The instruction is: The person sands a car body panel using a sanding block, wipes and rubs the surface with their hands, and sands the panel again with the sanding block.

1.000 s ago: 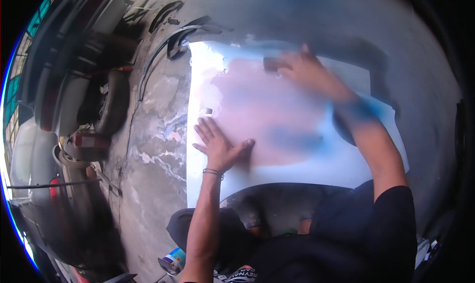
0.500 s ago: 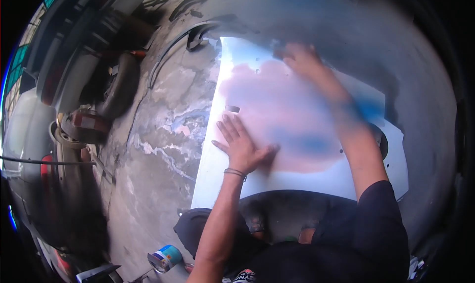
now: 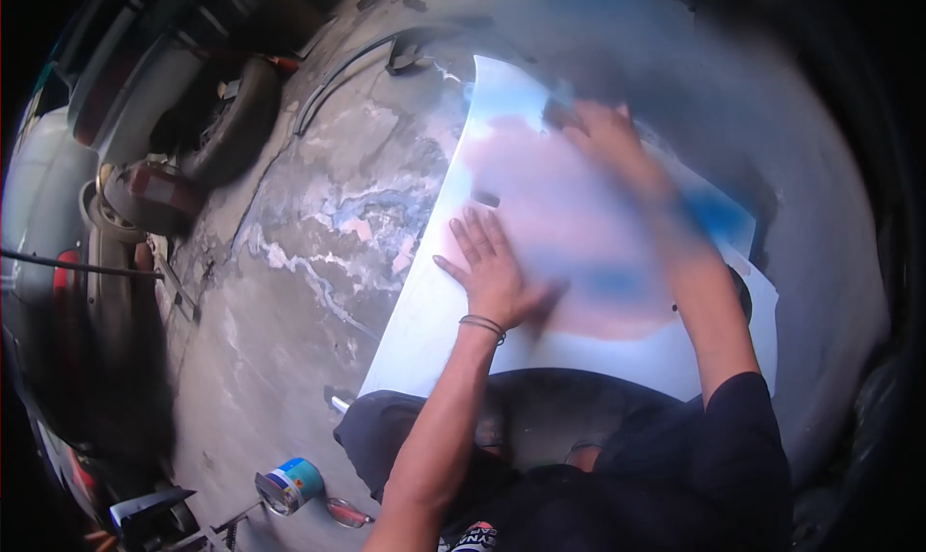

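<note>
A white car body panel (image 3: pixel 424 311), apparently a fender, lies tilted across my knees, with a large pinkish patch (image 3: pixel 569 186) on its surface. My left hand (image 3: pixel 497 277) rests flat on the panel near its left edge, fingers spread, just below a small dark slot (image 3: pixel 486 197). Up at the far end, my right hand (image 3: pixel 603 133) grips a dark, block-like pad (image 3: pixel 558 113) against the panel. The pad is blurred, so its exact kind cannot be made out. Hazy blue patches lie over parts of the panel.
A blue-labelled paint can (image 3: pixel 289 484) stands on the concrete floor (image 3: pixel 251 359), beside a small reddish object (image 3: pixel 347 512). To the left are a tyre (image 3: pixel 231 118) and stacked car parts (image 3: pixel 135 157). A curved dark strip (image 3: pixel 338 75) lies on the floor farther off.
The view has shifted, so the panel's far end and my left hand appear farther right. My left hand stays flat on the panel; my right hand still holds the dark pad near the far end.
</note>
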A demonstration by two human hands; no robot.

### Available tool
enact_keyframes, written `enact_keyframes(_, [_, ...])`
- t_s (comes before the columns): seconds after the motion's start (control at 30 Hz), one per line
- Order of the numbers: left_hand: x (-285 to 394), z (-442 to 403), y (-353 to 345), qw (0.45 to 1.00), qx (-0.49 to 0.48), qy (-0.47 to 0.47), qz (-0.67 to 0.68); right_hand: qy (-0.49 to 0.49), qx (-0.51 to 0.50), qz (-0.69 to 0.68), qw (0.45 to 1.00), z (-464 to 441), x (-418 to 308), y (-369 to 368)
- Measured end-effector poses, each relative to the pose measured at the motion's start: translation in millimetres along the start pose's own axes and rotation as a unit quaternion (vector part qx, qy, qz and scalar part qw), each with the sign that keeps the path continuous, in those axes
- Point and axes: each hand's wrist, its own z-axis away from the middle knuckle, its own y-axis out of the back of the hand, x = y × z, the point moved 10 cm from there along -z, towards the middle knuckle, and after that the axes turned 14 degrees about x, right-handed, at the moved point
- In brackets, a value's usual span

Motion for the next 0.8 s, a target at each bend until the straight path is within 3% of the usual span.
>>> enact_keyframes(0.07, [0,0,1,1.000,0.013,-0.002,0.011,0.035,-0.167,0.031,0.985,29,-46,20])
enact_keyframes(0.1, [0,0,2,1.000,0.022,-0.012,0.015,0.041,-0.168,0.032,0.984,29,-46,13])
enact_keyframes(0.17, [-2,-1,2,0.999,0.029,-0.008,0.025,0.027,-0.022,-0.003,0.999,26,-28,15])
enact_keyframes(0.2, [-1,1,1,0.999,0.029,-0.006,0.036,0.028,-0.027,-0.003,0.999,23,-19,1])
enact_keyframes(0.27, [-3,0,-1,0.999,0.025,0.001,0.040,0.033,0.080,-0.013,0.996,-6,-19,6])
enact_keyframes(0.4, [-4,-2,4,0.999,0.021,0.025,0.041,0.041,0.005,-0.033,0.999,8,-46,20])
enact_keyframes(0.47, [-5,-3,6,0.998,0.021,0.032,0.042,0.106,-0.106,0.032,0.988,24,-71,13])
enact_keyframes(0.5, [-4,-1,4,0.999,0.012,0.029,0.036,0.109,-0.107,0.032,0.988,21,-73,7])
enact_keyframes(0.57, [-4,-2,5,0.999,0.014,0.024,0.038,0.160,-0.008,0.003,0.987,7,-79,3])
enact_keyframes(0.8, [-4,-2,7,0.998,0.023,0.030,0.055,0.105,-0.044,0.089,0.990,-22,-81,-24])
